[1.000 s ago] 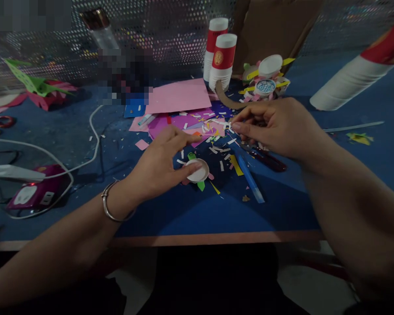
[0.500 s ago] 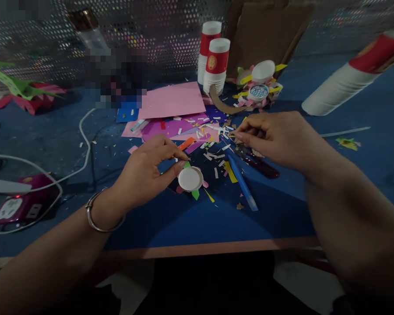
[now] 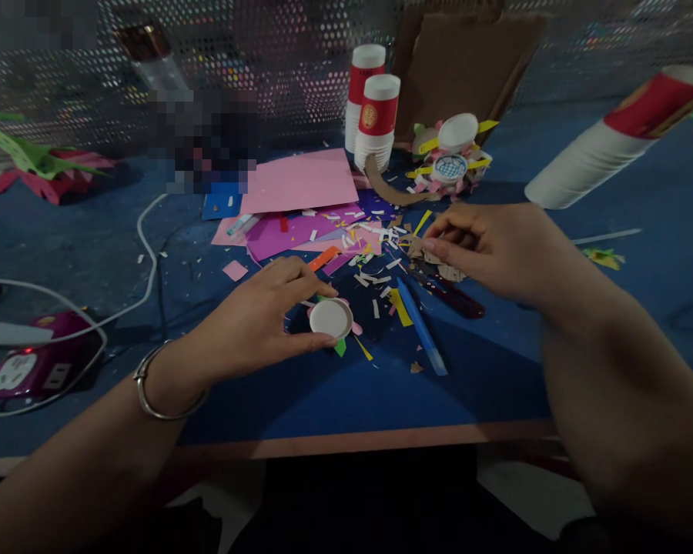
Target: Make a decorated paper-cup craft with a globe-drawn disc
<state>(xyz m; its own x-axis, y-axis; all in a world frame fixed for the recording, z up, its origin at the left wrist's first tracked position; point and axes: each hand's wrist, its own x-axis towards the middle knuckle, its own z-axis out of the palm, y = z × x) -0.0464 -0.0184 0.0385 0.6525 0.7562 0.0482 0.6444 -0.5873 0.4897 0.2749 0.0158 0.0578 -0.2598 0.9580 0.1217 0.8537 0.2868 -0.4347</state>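
My left hand (image 3: 259, 319) grips a small white round cup base (image 3: 331, 318) between thumb and fingers, holding it down on the blue table (image 3: 300, 385); pink and green paper petals stick out from under it. My right hand (image 3: 490, 246) is closed in a pinch over a heap of small paper scraps (image 3: 375, 261), with something tiny and pale at its fingertips. A blue pen (image 3: 420, 326) and a dark red-handled tool (image 3: 459, 298) lie just under that hand.
Pink and purple paper sheets (image 3: 300, 181) lie behind the scraps. Two stacks of red-and-white paper cups (image 3: 375, 115) stand at the back, a finished cup flower (image 3: 453, 154) beside them. A toppled cup stack (image 3: 606, 146) lies right. A pink power strip (image 3: 23, 369) and white cables sit left.
My left hand has closed its thumb and fingers round the white cup base and shifted slightly. My right hand has stayed pinched over the scraps, drawing a little toward me.
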